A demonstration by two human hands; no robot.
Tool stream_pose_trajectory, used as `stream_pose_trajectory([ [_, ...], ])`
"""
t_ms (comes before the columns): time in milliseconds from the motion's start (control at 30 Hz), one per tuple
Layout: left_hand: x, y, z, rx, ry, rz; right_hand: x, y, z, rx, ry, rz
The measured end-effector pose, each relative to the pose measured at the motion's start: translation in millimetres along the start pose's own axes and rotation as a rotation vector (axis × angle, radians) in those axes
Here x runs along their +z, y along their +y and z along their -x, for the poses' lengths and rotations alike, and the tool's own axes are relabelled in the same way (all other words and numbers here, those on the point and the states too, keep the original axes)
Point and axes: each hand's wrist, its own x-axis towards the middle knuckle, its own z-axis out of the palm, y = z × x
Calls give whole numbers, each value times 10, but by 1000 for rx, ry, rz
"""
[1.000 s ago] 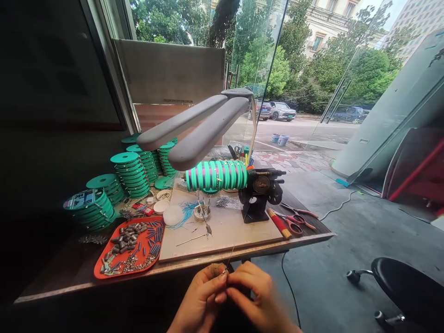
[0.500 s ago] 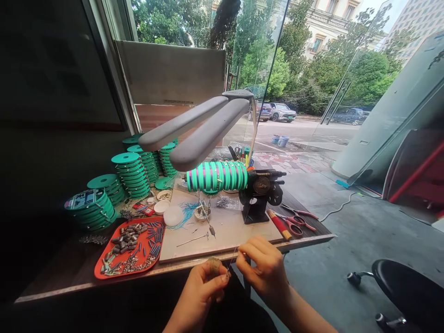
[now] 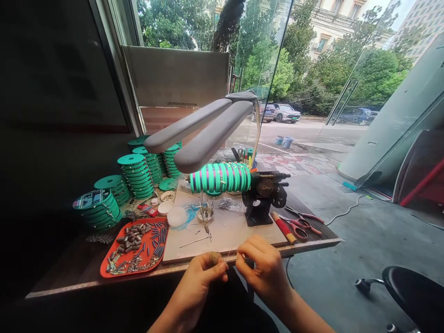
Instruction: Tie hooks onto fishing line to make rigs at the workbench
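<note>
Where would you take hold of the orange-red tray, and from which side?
Probably by its left rim and right rim together, coming from the near side: the broad tray lies flat at the table's front edge, and its loose small parts could slide if tipped.

tray [image 3: 149, 241] left of board [image 3: 226, 231], scissors [image 3: 304, 222] right

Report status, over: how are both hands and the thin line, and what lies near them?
Left hand pinching line. Right hand close by, its hold unclear. Line slanting up between hands. Board just beyond.
</note>
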Motion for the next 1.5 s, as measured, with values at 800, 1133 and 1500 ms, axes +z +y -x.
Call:
stream_pose_trajectory([
  [800,-622,416,161,67,77,-49,1028,-46,-31,-322,53,39],
  [1133,-445,131,143,-24,91,609,668,-151,73,-130,1,-331],
  [1500,-261,-213,131,-151,11,1152,505,-267,209,-27,-125,-377],
])
